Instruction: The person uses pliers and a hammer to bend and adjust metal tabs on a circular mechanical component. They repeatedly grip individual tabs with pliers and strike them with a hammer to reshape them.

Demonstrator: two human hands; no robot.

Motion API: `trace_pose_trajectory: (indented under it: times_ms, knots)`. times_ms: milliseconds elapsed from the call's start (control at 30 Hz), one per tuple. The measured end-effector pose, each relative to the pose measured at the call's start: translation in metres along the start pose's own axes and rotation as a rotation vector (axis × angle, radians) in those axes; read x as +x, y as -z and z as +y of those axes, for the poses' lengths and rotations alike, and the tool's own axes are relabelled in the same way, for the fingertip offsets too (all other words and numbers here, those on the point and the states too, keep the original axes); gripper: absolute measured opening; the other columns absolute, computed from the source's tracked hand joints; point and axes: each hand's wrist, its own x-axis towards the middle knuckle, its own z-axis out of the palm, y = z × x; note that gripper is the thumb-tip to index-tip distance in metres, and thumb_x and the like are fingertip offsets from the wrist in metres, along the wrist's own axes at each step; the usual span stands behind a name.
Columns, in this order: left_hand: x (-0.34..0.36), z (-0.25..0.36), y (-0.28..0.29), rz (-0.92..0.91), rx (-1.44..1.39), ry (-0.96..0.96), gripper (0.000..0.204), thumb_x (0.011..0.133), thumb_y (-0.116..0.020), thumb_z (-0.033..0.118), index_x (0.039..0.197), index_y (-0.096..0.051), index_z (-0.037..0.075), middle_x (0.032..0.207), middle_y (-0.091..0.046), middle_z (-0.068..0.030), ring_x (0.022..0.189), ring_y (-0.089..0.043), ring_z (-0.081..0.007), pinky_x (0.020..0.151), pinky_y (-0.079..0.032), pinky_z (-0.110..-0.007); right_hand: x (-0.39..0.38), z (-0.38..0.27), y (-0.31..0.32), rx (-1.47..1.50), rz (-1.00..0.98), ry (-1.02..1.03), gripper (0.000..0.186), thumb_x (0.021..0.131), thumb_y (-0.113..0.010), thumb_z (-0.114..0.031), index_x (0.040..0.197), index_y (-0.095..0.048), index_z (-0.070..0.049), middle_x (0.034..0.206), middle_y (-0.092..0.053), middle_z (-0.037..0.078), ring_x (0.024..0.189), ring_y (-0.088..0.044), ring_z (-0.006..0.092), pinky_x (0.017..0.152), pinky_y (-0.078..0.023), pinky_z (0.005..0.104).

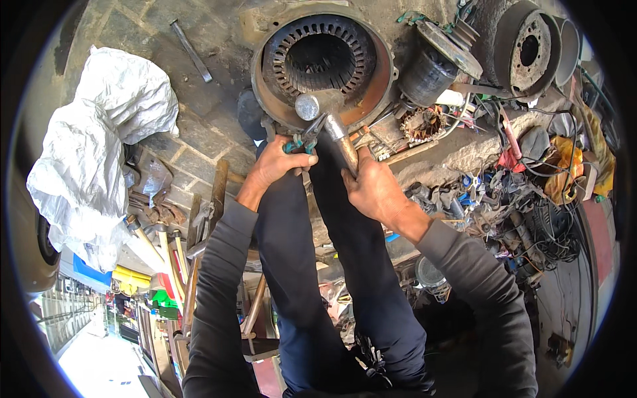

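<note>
A hammer [344, 147] is gripped by its handle in my right hand [375, 189], its metal head over the near rim of a round motor stator [312, 34]. The stator has a ring of slots around a dark bore and sits in a rusty round housing [383, 79]. My left hand [273, 166] is closed around green-handled pliers [308, 137], just left of the hammer handle. The pliers' jaws point up towards the hammer head, which partly hides the housing's near edge. Whatever the jaws may hold is too small to tell.
A metal bar [191, 52] lies on the paved floor at far left, above a crumpled white sack [86, 146]. A dark cylindrical part with a pulley [428, 76] and a wheel rim [527, 56] stand right. Copper windings [423, 124], cables and scrap cover the right side. Wooden handles [162, 249] stand left.
</note>
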Motion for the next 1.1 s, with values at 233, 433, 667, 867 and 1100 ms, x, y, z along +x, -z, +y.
trace_pose_trajectory:
  times_ms: [233, 433, 667, 867, 1100]
  knots:
    - [-0.021, -0.001, -0.028, 0.000, -0.194, -0.068, 0.018, 0.093, -0.076, 0.017, 0.091, -0.070, 0.000, 0.073, -0.066, -0.0049, 0.061, -0.061, -0.0127, 0.056, -0.047, -0.028, 0.026, 0.015, -0.007, -0.093, 0.108, 0.122, 0.030, 0.096, -0.068, -0.015, 0.109, -0.050, 0.004, 0.077, -0.068, 0.034, 0.078, -0.069, 0.0542, 0.070, -0.057, 0.0587]
    - [-0.026, 0.001, -0.021, 0.001, -0.185, -0.041, 0.018, 0.091, -0.077, 0.015, 0.092, -0.071, -0.002, 0.073, -0.066, -0.0070, 0.062, -0.061, -0.0138, 0.054, -0.047, -0.028, 0.024, 0.015, -0.016, -0.064, 0.145, 0.135, 0.028, 0.096, -0.068, -0.014, 0.107, -0.049, 0.003, 0.077, -0.069, 0.033, 0.078, -0.069, 0.0547, 0.072, -0.057, 0.0605]
    - [-0.035, 0.014, -0.030, 0.053, -0.204, 0.006, 0.018, 0.090, -0.077, 0.015, 0.093, -0.071, -0.002, 0.073, -0.067, -0.0078, 0.057, -0.060, -0.0149, 0.051, -0.044, -0.028, 0.025, 0.015, -0.014, 0.013, 0.109, 0.085, 0.034, 0.096, -0.069, -0.014, 0.115, -0.050, 0.005, 0.082, -0.068, 0.036, 0.085, -0.068, 0.0565, 0.076, -0.055, 0.0601]
    - [-0.046, 0.017, -0.039, 0.062, -0.211, 0.070, 0.019, 0.091, -0.076, 0.016, 0.096, -0.072, -0.002, 0.075, -0.069, -0.0089, 0.057, -0.061, -0.0148, 0.049, -0.041, -0.026, 0.023, 0.025, -0.020, -0.055, 0.196, 0.123, 0.030, 0.095, -0.068, -0.014, 0.109, -0.049, 0.004, 0.080, -0.069, 0.034, 0.081, -0.069, 0.0552, 0.075, -0.057, 0.0605]
    - [-0.060, 0.029, -0.042, 0.115, -0.203, 0.155, 0.017, 0.091, -0.076, 0.015, 0.091, -0.072, -0.001, 0.074, -0.070, -0.0098, 0.054, -0.061, -0.0149, 0.046, -0.037, -0.026, 0.025, 0.028, -0.031, 0.038, 0.163, 0.154, 0.030, 0.093, -0.069, -0.012, 0.108, -0.048, 0.004, 0.080, -0.068, 0.034, 0.081, -0.069, 0.0549, 0.074, -0.057, 0.0600]
